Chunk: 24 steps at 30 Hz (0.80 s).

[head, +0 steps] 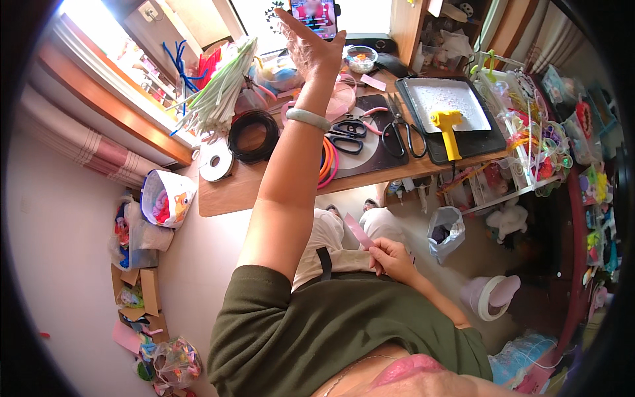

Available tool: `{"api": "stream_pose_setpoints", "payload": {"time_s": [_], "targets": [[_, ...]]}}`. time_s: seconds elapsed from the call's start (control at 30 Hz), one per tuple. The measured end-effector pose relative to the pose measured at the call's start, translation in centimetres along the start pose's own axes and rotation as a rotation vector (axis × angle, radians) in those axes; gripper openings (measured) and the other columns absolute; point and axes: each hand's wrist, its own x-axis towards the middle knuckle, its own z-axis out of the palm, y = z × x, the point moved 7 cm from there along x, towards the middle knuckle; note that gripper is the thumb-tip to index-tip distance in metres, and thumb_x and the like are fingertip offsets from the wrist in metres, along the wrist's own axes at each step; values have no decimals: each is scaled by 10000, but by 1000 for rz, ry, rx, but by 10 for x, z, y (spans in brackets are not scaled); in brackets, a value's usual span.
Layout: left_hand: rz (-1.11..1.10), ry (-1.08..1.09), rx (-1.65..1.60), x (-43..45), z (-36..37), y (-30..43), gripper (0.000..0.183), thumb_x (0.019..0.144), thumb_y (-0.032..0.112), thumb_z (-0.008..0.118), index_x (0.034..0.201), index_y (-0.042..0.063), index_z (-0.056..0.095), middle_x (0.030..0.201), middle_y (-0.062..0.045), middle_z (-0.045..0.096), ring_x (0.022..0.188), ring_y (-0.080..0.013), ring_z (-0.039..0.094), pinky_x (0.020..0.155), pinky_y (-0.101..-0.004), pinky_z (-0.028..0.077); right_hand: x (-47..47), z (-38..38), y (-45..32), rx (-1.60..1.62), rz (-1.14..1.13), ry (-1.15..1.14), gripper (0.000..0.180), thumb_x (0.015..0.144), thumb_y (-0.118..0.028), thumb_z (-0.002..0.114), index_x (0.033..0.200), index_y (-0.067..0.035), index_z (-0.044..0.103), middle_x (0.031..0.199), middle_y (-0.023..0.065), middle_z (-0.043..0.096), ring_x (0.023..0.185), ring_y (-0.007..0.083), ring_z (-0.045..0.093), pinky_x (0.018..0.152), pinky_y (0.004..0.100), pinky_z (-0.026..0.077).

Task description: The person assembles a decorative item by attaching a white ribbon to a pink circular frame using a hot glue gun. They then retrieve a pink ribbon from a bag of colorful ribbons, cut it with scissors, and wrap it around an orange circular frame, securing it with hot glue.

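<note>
My left hand (315,49), with a pale bangle on its wrist, is stretched over the desk towards a phone (322,17) on a holder. Its fingers are spread and hold nothing; whether one touches the phone I cannot tell. In front of my waist, my right hand (392,258) pinches a flat pink strip (358,231) between thumb and fingers. Past my left forearm on the desk are dark-handled scissors (349,136), larger black-handled scissors (404,134) and pink-handled pliers (374,119). A yellow glue gun (449,131) rests across a white tray (446,99).
A coil of black wire (253,136), a white tape roll (216,161) and a bundle of pale stems (223,89) occupy the desk's left part. Right of the desk stands a white rack (521,188) with craft supplies. A lined bin (445,233) and a pink-and-white bin (488,297) are on the floor.
</note>
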Motion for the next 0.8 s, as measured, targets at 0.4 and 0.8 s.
{"api": "stream_pose_setpoints", "payload": {"time_s": [0.4,0.8], "targets": [[33,135,-174,1,18,-23,920,714,117,700,1405,-7,106,1238,-227,448,1103,-295,475,953,-380,382,-6,-2,25,-33,39,-11,163,916,-140,487,943,-11,583,636,32,577,468,61,493,418,190,385],[-10,-569,-239,-145,-101,-115,227,711,106,706,925,47,660,868,-109,647,849,-266,609,776,-353,475,0,-11,34,5,-2,61,172,926,-135,480,1003,-10,571,674,24,566,464,48,459,428,175,364]]}}
